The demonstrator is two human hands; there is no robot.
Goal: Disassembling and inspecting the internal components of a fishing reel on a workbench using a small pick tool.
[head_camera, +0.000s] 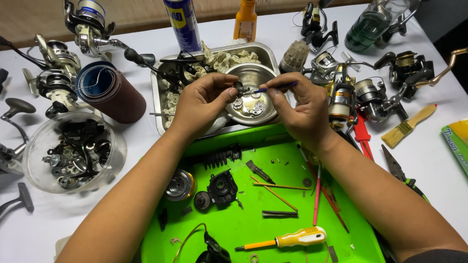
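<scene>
Both forearms reach in from the near edge of the white table and meet over a round metal bowl that sits in a steel tray near the middle of the table. The left hand is curled, its thumb and forefinger pinched on a small dark reel part held just above the bowl's rim. The right hand is closed in a pen grip on a thin blue-handled brush, whose tip points left and touches, or very nearly touches, the dark part; the contact is too small to make out. Small silvery gears lie in the bottom of the bowl.

At the far edge stand a blue spray can with a yellow patch on its label and, just right of it, an orange bottle. A green-tinted clear bottle lies tilted toward the far right corner. A yellow and green flat package lies at the right edge. A roll of brown sandpaper with a blue core lies left of the tray, and a clear bowl of dark reel parts sits toward the left edge.

Nearer the person, a bright green tray holds a yellow-handled screwdriver and a black gear housing.
</scene>
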